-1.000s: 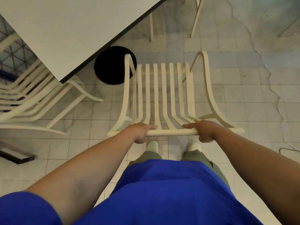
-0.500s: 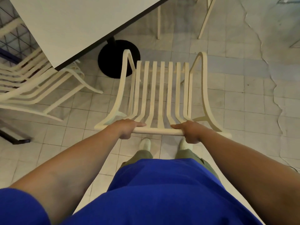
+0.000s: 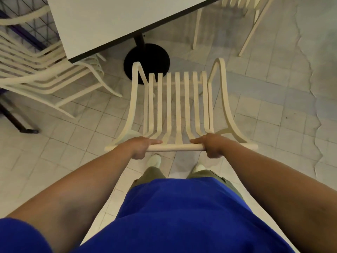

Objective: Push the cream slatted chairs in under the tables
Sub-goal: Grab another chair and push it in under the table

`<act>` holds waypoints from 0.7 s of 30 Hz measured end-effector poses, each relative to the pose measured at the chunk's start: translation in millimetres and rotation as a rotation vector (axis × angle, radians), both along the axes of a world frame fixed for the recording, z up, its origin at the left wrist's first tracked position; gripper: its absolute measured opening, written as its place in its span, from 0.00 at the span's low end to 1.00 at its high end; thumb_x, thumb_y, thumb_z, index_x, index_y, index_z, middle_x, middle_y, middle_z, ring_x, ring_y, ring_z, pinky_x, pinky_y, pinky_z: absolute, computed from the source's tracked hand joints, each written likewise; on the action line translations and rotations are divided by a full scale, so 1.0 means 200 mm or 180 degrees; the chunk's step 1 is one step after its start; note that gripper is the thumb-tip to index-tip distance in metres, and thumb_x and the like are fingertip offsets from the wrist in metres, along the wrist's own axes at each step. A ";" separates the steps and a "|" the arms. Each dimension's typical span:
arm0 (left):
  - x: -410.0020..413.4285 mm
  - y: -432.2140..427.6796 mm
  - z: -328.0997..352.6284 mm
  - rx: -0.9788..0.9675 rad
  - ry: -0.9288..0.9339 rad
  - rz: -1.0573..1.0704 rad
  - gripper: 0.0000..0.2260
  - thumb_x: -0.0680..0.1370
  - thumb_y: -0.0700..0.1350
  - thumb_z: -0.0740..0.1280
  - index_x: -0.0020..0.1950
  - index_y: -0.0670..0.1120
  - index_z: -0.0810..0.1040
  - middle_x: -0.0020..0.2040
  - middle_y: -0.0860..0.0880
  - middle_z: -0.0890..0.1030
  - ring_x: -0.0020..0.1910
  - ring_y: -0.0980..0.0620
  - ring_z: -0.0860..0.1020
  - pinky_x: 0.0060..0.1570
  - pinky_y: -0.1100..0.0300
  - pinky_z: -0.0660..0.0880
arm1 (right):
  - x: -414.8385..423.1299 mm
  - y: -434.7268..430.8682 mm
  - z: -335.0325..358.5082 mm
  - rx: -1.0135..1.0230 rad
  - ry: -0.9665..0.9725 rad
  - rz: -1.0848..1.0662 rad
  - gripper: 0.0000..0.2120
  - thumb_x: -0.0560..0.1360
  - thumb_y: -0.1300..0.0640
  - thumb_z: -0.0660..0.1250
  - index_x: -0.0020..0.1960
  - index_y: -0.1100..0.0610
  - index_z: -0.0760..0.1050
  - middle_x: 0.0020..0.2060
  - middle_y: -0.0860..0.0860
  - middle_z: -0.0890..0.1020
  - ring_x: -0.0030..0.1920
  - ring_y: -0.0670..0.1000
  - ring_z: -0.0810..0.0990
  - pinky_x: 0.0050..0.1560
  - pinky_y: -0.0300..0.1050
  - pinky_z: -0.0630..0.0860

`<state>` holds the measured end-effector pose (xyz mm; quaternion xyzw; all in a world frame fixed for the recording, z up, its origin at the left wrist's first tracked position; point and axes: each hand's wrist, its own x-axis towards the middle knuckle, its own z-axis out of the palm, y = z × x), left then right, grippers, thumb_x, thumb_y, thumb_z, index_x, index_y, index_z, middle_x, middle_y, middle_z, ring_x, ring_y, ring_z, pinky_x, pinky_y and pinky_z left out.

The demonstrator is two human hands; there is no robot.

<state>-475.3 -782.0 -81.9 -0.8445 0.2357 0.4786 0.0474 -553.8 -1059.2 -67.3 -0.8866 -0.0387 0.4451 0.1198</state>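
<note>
Both hands are wrapped around the rounded top rail of the cream slatted chair (image 3: pixel 176 106): the left hand (image 3: pixel 139 146) closed on the rail left of centre, the right hand (image 3: pixel 212 144) closed on it right of centre, index fingers laid along the bar towards each other. The chair stands on the pale tiled floor (image 3: pixel 273 110) in front of the person, its seat pointing at the white square table with the dark edge band (image 3: pixel 113 21), but none of it is under the top yet; its front edge sits about level with the round black pedestal base (image 3: pixel 147 59). To my eye this is the push itself, caught partway, and the chair sits right of the table's near corner, so the next shove probably wants a nudge leftward as well as forward to square it to that side. The things to mind are the table's corner above the left armrest and the pedestal base, which the front legs may meet. On the left a second cream slatted chair (image 3: pixel 45 77) is already tucked in under the adjoining side, near enough that the two arms could clash. On the right the floor is open, with only the legs of a further cream chair (image 3: pixel 253 26) well apart at the top.
</note>
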 end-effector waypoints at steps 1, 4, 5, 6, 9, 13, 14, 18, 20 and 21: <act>-0.03 -0.02 -0.01 -0.0020 -0.0011 0.0075 0.41 0.77 0.32 0.61 0.76 0.72 0.54 0.57 0.49 0.75 0.46 0.49 0.77 0.46 0.55 0.78 | 0.00 -0.03 0.00 -0.0030 0.0000 0.0073 0.36 0.76 0.65 0.65 0.77 0.39 0.59 0.60 0.53 0.74 0.55 0.54 0.77 0.53 0.44 0.73; -0.10 -0.08 -0.02 -0.0039 -0.0058 0.0252 0.40 0.78 0.33 0.61 0.77 0.71 0.54 0.54 0.49 0.74 0.45 0.50 0.77 0.46 0.55 0.77 | 0.02 -0.11 -0.01 -0.0095 -0.0012 0.0237 0.37 0.76 0.64 0.65 0.77 0.39 0.58 0.61 0.53 0.74 0.56 0.55 0.77 0.51 0.44 0.72; -0.12 -0.10 -0.01 -0.0052 -0.0066 0.0308 0.39 0.79 0.33 0.61 0.77 0.71 0.54 0.54 0.49 0.74 0.44 0.50 0.76 0.45 0.55 0.77 | 0.03 -0.12 -0.01 -0.0114 -0.0024 0.0287 0.37 0.76 0.64 0.65 0.77 0.39 0.58 0.60 0.53 0.75 0.56 0.55 0.77 0.51 0.44 0.72; -0.12 -0.12 -0.01 -0.0069 -0.0066 0.0354 0.39 0.79 0.33 0.61 0.77 0.71 0.54 0.53 0.49 0.73 0.43 0.51 0.76 0.44 0.56 0.76 | 0.04 -0.14 0.00 -0.0145 -0.0049 0.0351 0.37 0.76 0.64 0.66 0.77 0.39 0.58 0.60 0.53 0.75 0.56 0.55 0.77 0.53 0.45 0.73; -0.13 -0.16 0.00 -0.0091 -0.0026 0.0396 0.40 0.78 0.32 0.60 0.77 0.70 0.54 0.54 0.48 0.73 0.42 0.51 0.75 0.42 0.57 0.75 | 0.06 -0.18 0.01 -0.0241 -0.0098 0.0475 0.38 0.75 0.65 0.67 0.77 0.39 0.58 0.60 0.53 0.76 0.56 0.55 0.78 0.55 0.47 0.75; -0.13 -0.19 0.02 -0.0134 0.0087 0.0466 0.40 0.78 0.32 0.60 0.77 0.69 0.54 0.55 0.48 0.73 0.43 0.51 0.75 0.43 0.56 0.75 | 0.06 -0.20 0.00 -0.0349 -0.0179 0.0389 0.38 0.75 0.64 0.68 0.76 0.37 0.59 0.57 0.51 0.76 0.53 0.53 0.78 0.53 0.46 0.75; -0.13 -0.18 0.02 -0.0150 0.0102 0.0450 0.39 0.78 0.32 0.60 0.78 0.69 0.54 0.55 0.48 0.72 0.44 0.51 0.75 0.44 0.56 0.76 | 0.06 -0.20 -0.01 -0.0371 -0.0204 0.0373 0.38 0.75 0.64 0.68 0.76 0.36 0.59 0.56 0.50 0.76 0.53 0.52 0.78 0.52 0.45 0.75; -0.13 -0.17 0.02 -0.0233 0.0204 0.0463 0.39 0.77 0.37 0.64 0.78 0.67 0.54 0.56 0.49 0.72 0.47 0.49 0.76 0.49 0.54 0.79 | 0.04 -0.19 -0.03 -0.0448 -0.0308 0.0242 0.37 0.74 0.64 0.69 0.75 0.36 0.62 0.50 0.47 0.74 0.49 0.50 0.77 0.52 0.45 0.77; -0.13 -0.17 0.03 -0.0278 0.0217 0.0435 0.38 0.76 0.41 0.66 0.79 0.66 0.54 0.56 0.49 0.72 0.48 0.49 0.76 0.49 0.54 0.78 | 0.03 -0.20 -0.04 -0.0477 -0.0315 0.0247 0.36 0.74 0.63 0.68 0.75 0.36 0.62 0.48 0.46 0.72 0.49 0.50 0.77 0.53 0.47 0.77; -0.13 -0.17 0.03 -0.0282 0.0203 0.0420 0.37 0.76 0.41 0.67 0.79 0.66 0.54 0.56 0.49 0.73 0.48 0.49 0.76 0.49 0.54 0.78 | 0.03 -0.20 -0.04 -0.0467 -0.0292 0.0242 0.36 0.75 0.63 0.68 0.75 0.36 0.62 0.48 0.46 0.72 0.49 0.51 0.77 0.53 0.47 0.78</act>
